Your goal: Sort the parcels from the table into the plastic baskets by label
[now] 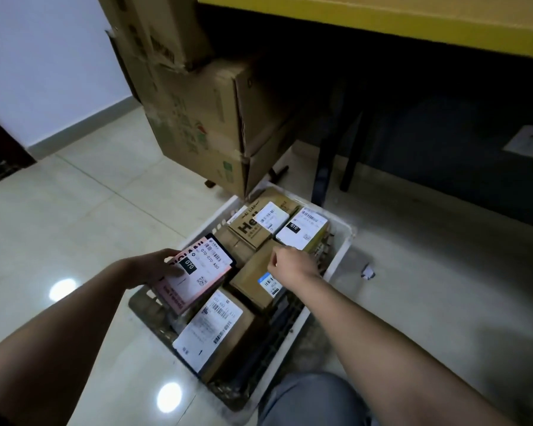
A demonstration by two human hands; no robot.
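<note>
A white plastic basket sits on the floor, packed with several labelled parcels. My left hand grips a pink box with a white "070" label, held tilted over the basket's left side. My right hand reaches into the basket with curled fingers and pinches the top edge of a brown carton with a blue-and-white label. A carton marked "010" and a "Hello" carton lie at the far end. A large-labelled carton fills the near end.
Stacked big cardboard boxes stand just beyond the basket. A yellow-edged table runs overhead at the right, with dark legs beside the basket. My knee is at the bottom. Tiled floor spreads to the left.
</note>
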